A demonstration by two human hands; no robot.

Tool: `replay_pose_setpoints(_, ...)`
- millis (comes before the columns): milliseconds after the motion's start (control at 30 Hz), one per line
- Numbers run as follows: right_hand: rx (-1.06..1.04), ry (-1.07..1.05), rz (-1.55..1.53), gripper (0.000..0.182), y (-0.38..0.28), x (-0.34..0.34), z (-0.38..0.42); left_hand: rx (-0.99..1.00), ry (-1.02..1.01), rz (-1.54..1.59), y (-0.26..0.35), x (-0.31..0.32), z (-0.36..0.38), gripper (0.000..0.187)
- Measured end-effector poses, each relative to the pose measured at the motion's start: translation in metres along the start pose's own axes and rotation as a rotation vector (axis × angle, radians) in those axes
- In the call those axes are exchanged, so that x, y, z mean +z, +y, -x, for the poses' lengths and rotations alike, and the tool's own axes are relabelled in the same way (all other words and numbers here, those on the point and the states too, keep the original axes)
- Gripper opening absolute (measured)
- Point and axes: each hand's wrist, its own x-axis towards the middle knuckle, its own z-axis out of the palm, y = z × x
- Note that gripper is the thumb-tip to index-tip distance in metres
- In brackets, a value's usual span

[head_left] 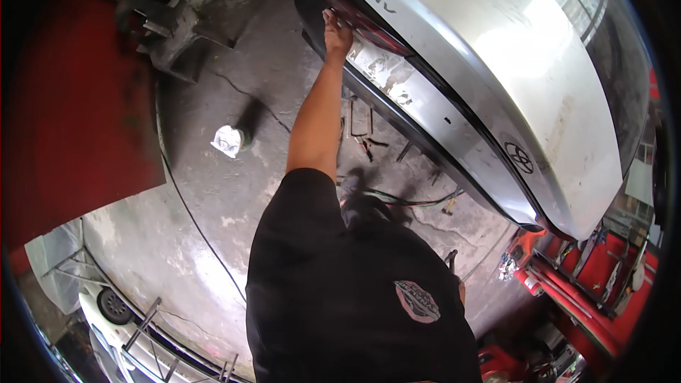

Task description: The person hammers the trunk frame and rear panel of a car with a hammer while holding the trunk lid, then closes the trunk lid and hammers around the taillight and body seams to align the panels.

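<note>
My left hand (pixel 338 34) reaches up to the rear corner of a silver car, with its fingers stretched out. It lies against the car beside the dark red tail light (pixel 372 32), above the rear bumper (pixel 418 131). Worn, whitish patches mark the panel (pixel 390 76) just below the light. Of my right hand (pixel 462 291) only a sliver of skin shows past the black shirt, its fingers hidden. A dark tool end (pixel 452 260) sticks up right by it, too little visible to name.
Under the bumper, a thin metal frame (pixel 361 119) and cables (pixel 404 202) lie on the concrete floor. A crumpled white item (pixel 228 141) sits farther left, near a long black cable (pixel 195 216). Red shelving (pixel 578 305) with tools stands at right; a red panel (pixel 78 113) is at left.
</note>
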Motion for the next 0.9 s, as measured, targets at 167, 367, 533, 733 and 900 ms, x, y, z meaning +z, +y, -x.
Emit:
replay_pose_setpoints(167, 0.025, -0.108, 0.075, 0.040, -0.017, -0.007, -0.006, 0.028, -0.111, -0.059, -0.017, -0.015, 0.003, 0.076)
replay_pose_setpoints(367, 0.032, -0.208, 0.112, 0.056, -0.055, -0.014, -0.027, -0.100, -0.398, -0.294, -0.058, -0.002, 0.077, 0.057)
replay_pose_setpoints(533, -0.001, -0.247, 0.017, 0.066, -0.044, 0.006, -0.044, -0.358, -0.659, -0.365, -0.154, 0.028, 0.346, 0.048)
replay_pose_setpoints(733, 0.144, -0.240, -0.442, 0.061, -0.033, 0.017, -0.033, -0.385, -1.224, -0.488, -0.149, -0.022, 0.542, 0.041)
replay_pose_setpoints(900, -0.111, -0.317, 0.081, 0.046, 0.021, 0.014, -0.059, -0.460, -0.924, -0.554, -0.167, -0.061, 0.479, 0.039)
